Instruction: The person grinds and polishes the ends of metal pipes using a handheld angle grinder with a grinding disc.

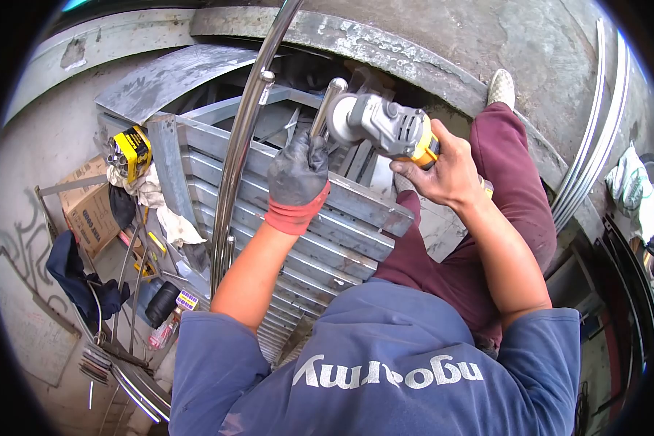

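Note:
My left hand (298,173), in a dark grey glove with a red cuff, is closed around a short polished metal tube (320,120) that points away from me. A rounded cap tops the tube's far end. My bare right hand (445,167) grips the yellow rear body of an angle grinder (397,129) with a grey head. The grinder's pale round disc (344,118) is right beside the tube, just below its cap, and its face looks blurred. Both hands are over a slatted grey metal frame (291,211).
A long shiny curved pipe (241,145) runs along the frame left of my gloved hand. Further left are a yellow-and-black container (131,152), a cardboard box (89,207) and scattered tools. Long metal tubes (590,138) lie at the right, near a concrete ledge (385,51).

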`<state>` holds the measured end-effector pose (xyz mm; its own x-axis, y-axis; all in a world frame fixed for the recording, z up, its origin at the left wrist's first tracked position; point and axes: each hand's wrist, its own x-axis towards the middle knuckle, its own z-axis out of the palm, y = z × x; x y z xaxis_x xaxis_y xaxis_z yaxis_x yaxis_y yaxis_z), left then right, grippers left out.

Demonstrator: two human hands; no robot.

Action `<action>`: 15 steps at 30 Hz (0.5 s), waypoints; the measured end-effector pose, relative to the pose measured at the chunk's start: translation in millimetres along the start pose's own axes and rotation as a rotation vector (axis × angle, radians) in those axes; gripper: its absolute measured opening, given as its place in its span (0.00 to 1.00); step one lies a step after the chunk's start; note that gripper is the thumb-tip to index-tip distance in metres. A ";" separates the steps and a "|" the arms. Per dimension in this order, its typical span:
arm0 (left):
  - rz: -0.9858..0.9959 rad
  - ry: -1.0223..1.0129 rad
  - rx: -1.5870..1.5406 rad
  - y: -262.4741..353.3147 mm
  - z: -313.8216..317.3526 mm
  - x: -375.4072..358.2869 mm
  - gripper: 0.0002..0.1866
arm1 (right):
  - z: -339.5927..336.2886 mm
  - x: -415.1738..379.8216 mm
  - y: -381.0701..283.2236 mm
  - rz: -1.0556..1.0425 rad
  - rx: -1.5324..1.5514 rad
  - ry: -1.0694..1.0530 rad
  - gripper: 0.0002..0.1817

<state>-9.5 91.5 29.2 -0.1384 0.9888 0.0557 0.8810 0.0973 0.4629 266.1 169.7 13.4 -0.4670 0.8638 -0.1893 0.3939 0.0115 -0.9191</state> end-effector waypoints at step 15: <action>0.051 0.080 0.122 4.1 2.1 -1.5 0.10 | -0.3 1.6 0.9 -0.062 0.021 0.008 0.32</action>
<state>-4.8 90.7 29.2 -0.1230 0.9812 0.1489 0.9355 0.0646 0.3473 265.9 171.2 12.3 -0.4838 0.8656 -0.1291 0.3480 0.0549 -0.9359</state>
